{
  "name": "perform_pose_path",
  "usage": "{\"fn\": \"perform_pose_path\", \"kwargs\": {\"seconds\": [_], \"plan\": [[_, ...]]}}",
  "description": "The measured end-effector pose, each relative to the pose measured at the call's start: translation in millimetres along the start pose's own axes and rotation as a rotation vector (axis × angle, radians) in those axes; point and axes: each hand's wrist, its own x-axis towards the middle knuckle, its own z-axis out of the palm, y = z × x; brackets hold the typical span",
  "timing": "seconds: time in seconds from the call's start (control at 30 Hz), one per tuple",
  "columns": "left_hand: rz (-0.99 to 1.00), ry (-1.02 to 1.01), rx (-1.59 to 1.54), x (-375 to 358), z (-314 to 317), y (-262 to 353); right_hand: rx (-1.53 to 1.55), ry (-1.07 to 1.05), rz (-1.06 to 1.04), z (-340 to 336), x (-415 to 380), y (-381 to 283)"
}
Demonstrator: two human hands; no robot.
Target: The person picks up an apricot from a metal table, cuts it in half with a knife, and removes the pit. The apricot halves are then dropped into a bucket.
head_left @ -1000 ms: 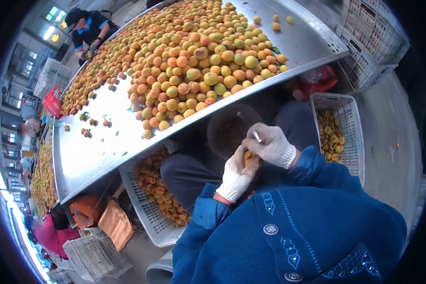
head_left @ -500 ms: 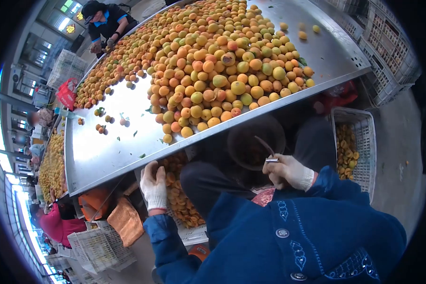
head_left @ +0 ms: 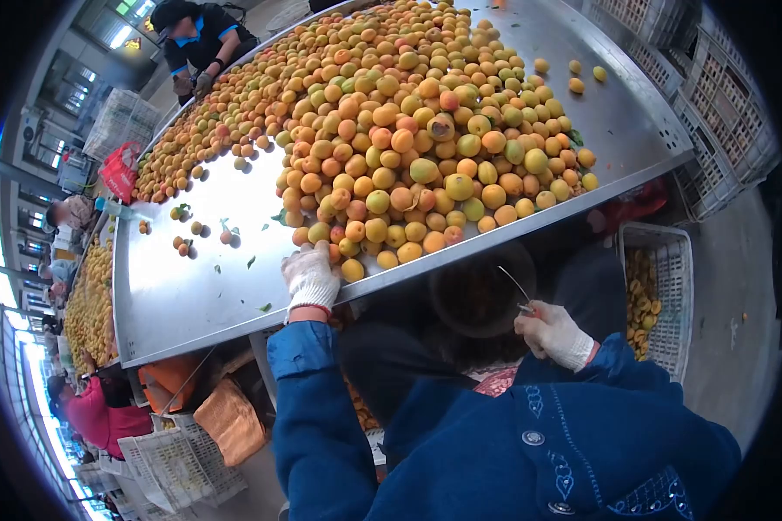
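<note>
My left hand (head_left: pixel 311 276), in a white knitted glove, rests at the near rim of the metal table (head_left: pixel 191 300). Its fingers are curled down against the lower edge of a big heap of apricots (head_left: pixel 400 139). Whatever lies under the fingers is hidden. Lower down, over my lap, my right hand (head_left: pixel 554 333), gloved alike, is closed on the handle of a small curved knife (head_left: pixel 516 283). The thin blade points up and away from me. Below the blade, between my knees, a dark round bucket (head_left: pixel 530 260) stands in shadow.
To my right is a white crate (head_left: pixel 679 286) with halved apricots (head_left: pixel 641 304); stacked crates (head_left: pixel 730 95) stand beyond. A co-worker (head_left: pixel 195 43) handles fruit at the far side. Another person in pink (head_left: pixel 104 415) sits at left, near white crates (head_left: pixel 178 460) and an orange cloth (head_left: pixel 230 421).
My left hand has risen from above the crate of halved apricots to the heap's edge and curled its fingers there. The knife stays in my right hand, its blade turned slightly. The view has shifted slightly.
</note>
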Motion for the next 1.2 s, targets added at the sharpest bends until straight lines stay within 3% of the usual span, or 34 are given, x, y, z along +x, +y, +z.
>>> {"fn": "perform_pose_path", "kwargs": {"seconds": [0.3, 0.37, 0.43, 0.5, 0.53, 0.57, 0.63, 0.7, 0.77, 0.97, 1.03, 1.1, 1.17, 1.2], "plan": [[0.043, 0.03, -0.058, -3, 8, -5, -0.002, -0.019, -0.107, 4, -3, 1], [-0.042, 0.136, -0.436, -18, 10, -11, 0.042, -0.004, -0.129, 4, -4, 2], [-0.001, 0.241, -0.539, -36, 12, -15, 0.087, 0.012, -0.151, 4, -4, 6], [-0.249, 0.125, -1.418, -60, -7, -1, 0.102, -0.03, -0.241, 2, -3, 12], [-0.272, 0.075, -1.612, -75, -32, 16, 0.091, -0.036, -0.266, 3, -4, 9], [-0.267, 0.07, -1.616, -85, -29, 27, 0.092, -0.029, -0.266, 5, -6, 5], [-0.149, 0.035, -2.255, -102, -20, 47, 0.062, -0.092, -0.369, 9, -11, -3], [0.064, 0.032, -2.208, -114, -14, 68, 0.047, -0.113, -0.386, 16, -19, -18], [0.119, -0.084, -2.517, -129, -27, 96, 0.039, -0.128, -0.407, 21, -28, -28], [0.016, -0.406, -2.606, -157, -28, 145, 0.022, -0.207, -0.523, 23, -48, -28], [0.0, -0.446, -2.622, -169, -33, 154, -0.198, -0.11, -0.705, 21, -47, -20], [-0.011, -0.505, -2.573, -175, -39, 162, -0.267, -0.099, -0.687, 20, -55, -20], [-0.065, -0.504, -2.523, -180, -47, 172, -0.306, -0.142, -0.598, 20, -61, -20], [0.019, -0.342, -2.329, -182, -48, 177, -0.305, -0.142, -0.597, 19, -62, -19]]}}
